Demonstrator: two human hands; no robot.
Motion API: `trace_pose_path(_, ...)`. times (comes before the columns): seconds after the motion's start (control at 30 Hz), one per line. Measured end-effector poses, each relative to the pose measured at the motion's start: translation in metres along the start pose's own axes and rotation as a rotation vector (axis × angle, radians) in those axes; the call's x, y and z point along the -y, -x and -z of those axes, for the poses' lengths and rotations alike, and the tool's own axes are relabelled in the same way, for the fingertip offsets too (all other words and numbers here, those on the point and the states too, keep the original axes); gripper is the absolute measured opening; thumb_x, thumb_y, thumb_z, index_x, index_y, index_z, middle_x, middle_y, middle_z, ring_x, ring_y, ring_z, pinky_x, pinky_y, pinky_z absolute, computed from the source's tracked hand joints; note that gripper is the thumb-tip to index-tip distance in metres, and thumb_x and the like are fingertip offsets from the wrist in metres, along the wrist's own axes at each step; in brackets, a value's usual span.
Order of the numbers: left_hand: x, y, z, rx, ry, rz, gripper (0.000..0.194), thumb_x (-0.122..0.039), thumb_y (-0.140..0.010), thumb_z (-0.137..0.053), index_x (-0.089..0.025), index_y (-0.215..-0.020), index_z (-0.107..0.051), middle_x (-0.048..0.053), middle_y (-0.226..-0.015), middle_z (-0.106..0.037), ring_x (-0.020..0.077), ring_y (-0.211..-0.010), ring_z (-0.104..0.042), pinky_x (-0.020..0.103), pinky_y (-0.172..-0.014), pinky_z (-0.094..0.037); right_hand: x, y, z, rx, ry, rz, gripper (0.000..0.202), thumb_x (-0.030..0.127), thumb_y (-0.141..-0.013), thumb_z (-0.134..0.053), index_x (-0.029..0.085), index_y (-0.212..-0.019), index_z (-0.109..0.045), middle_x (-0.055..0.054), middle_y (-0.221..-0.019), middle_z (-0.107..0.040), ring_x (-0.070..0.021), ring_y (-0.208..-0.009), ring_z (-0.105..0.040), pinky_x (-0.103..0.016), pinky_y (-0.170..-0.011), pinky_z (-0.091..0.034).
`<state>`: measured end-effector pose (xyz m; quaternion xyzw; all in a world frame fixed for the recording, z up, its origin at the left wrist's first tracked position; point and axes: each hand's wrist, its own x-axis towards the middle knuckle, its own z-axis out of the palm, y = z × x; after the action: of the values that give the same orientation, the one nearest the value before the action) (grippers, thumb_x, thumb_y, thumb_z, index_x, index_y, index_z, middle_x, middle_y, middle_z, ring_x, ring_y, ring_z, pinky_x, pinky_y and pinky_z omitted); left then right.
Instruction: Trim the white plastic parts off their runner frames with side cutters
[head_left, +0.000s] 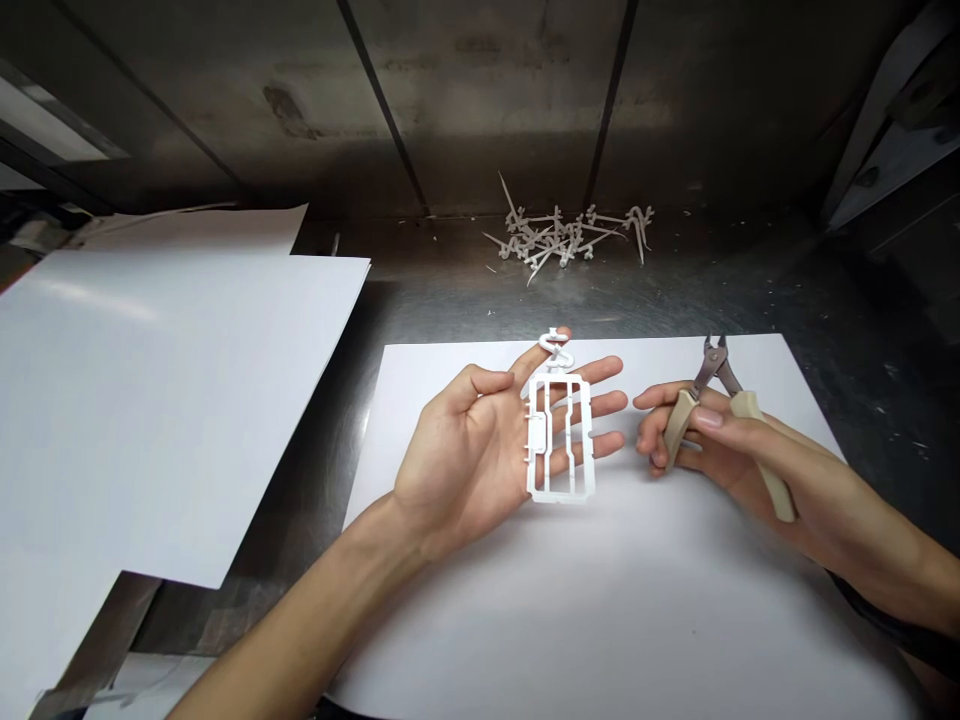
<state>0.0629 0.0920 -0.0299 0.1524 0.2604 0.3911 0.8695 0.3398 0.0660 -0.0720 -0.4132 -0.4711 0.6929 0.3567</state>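
A white plastic frame point(538, 432) with thin inner bars and a curled piece at its top lies across the spread fingers of my left hand point(480, 450), palm up. The left fingers are stretched out beneath it, not wrapped round it. To the right, my right hand point(727, 440) holds cutting pliers point(716, 362) with beige handles, jaws pointing away from me and parted. A gap separates the pliers from the white frame. Both hands are above a large white sheet point(600, 610).
Cut-off plastic sprue pieces point(559, 238) lie in a pile on the metal table point(442, 290), near the back metal wall point(487, 100). White sheets point(172, 380) are stacked at the left. Small scraps are scattered around the pile.
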Motion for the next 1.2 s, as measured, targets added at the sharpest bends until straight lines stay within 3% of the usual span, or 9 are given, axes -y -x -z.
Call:
trace_pose_path(0.13,-0.001,-0.001,-0.003,0.005,-0.032,0.011,0.059,-0.031,-0.11,-0.044,-0.025,-0.168,-0.04,0.014,-0.153,-0.066,0.0315,-0.131,-0.072,0.049,-0.116,-0.055,0.001,0.0,-0.002,-0.017,0.003,-0.007,0.033,0.05,-0.121,-0.063,0.023,-0.134,-0.076,-0.012,-0.122,-0.067,-0.0345,-0.109,-0.061,-0.045,-0.104,-0.055)
trace_pose_path(0.27,0.001,-0.001,-0.003,-0.013,-0.088,0.012,0.057,-0.034,-0.113,-0.042,-0.026,-0.17,-0.037,0.016,-0.152,-0.067,0.0322,-0.129,-0.073,0.047,-0.109,-0.058,0.001,0.001,-0.001,-0.014,0.047,-0.004,0.035,0.052,-0.121,-0.062,0.023,-0.117,-0.08,-0.012,-0.125,-0.066,-0.0344,-0.109,-0.06,-0.044,-0.104,-0.053)
trace_pose_path(0.43,0.005,0.001,0.002,0.064,-0.591,-0.054,0.059,-0.03,-0.109,-0.069,-0.028,-0.163,-0.045,0.014,-0.154,-0.064,0.025,-0.111,-0.077,0.035,-0.098,-0.061,0.009,0.005,0.004,0.076,0.265,-0.029,0.034,0.056,-0.12,-0.066,0.024,-0.115,-0.079,-0.008,-0.112,-0.068,-0.0319,-0.1,-0.06,-0.039,-0.092,-0.047)
trace_pose_path(0.53,0.007,0.001,0.004,0.092,-0.818,-0.103,0.054,-0.035,-0.111,-0.069,-0.025,-0.16,-0.049,0.015,-0.16,-0.058,0.0225,-0.107,-0.078,0.03,-0.092,-0.062,0.018,0.008,0.001,0.157,0.373,-0.06,0.029,0.054,-0.122,-0.065,0.027,-0.122,-0.077,-0.003,-0.094,-0.067,-0.0283,-0.091,-0.06,-0.035,-0.083,-0.043)
trace_pose_path(0.67,0.008,-0.001,0.005,0.085,-0.944,-0.152,0.039,-0.037,-0.112,-0.067,-0.025,-0.149,-0.061,0.01,-0.167,-0.051,0.0189,-0.098,-0.08,0.026,-0.084,-0.066,0.02,0.008,-0.004,0.097,0.545,-0.015,0.024,0.04,-0.123,-0.058,0.027,-0.113,-0.075,0.001,-0.088,-0.065,-0.0255,-0.086,-0.06,-0.034,-0.083,-0.041)
trace_pose_path(0.8,0.01,-0.003,0.009,0.089,-1.029,-0.17,0.044,-0.033,-0.112,-0.068,-0.028,-0.155,-0.06,0.004,-0.158,-0.06,0.0211,-0.108,-0.08,0.027,-0.092,-0.069,0.015,0.005,-0.005,0.056,0.675,-0.006,0.017,0.03,-0.115,-0.059,0.026,-0.106,-0.073,0.003,-0.093,-0.067,-0.0249,-0.087,-0.061,-0.034,-0.081,-0.041)
trace_pose_path(0.97,0.012,-0.004,0.012,0.12,-0.996,-0.183,0.052,-0.026,-0.107,-0.074,-0.023,-0.157,-0.059,0.002,-0.12,-0.077,0.0204,-0.099,-0.08,0.028,-0.084,-0.074,0.013,0.006,-0.007,0.049,0.71,-0.062,0.011,0.026,-0.107,-0.06,0.026,-0.102,-0.071,0.005,-0.095,-0.068,-0.0264,-0.097,-0.064,-0.034,-0.085,-0.042)
trace_pose_path(1.13,0.012,-0.003,0.008,0.15,-0.962,-0.172,0.052,-0.027,-0.107,-0.075,-0.022,-0.156,-0.06,0.005,-0.138,-0.072,0.0158,-0.089,-0.08,0.023,-0.072,-0.073,0.014,0.008,-0.009,0.045,0.706,-0.047,0.01,0.024,-0.106,-0.06,0.026,-0.104,-0.069,0.005,-0.088,-0.063,-0.0279,-0.105,-0.066,-0.034,-0.095,-0.044)
trace_pose_path(1.2,0.013,-0.003,0.008,0.17,-0.981,-0.145,0.053,-0.028,-0.109,-0.073,-0.022,-0.159,-0.057,0.006,-0.134,-0.074,0.0146,-0.086,-0.079,0.022,-0.071,-0.072,0.015,0.008,-0.01,0.057,0.708,-0.041,0.01,0.023,-0.107,-0.059,0.026,-0.101,-0.067,0.004,-0.084,-0.06,-0.0285,-0.107,-0.066,-0.034,-0.097,-0.044)
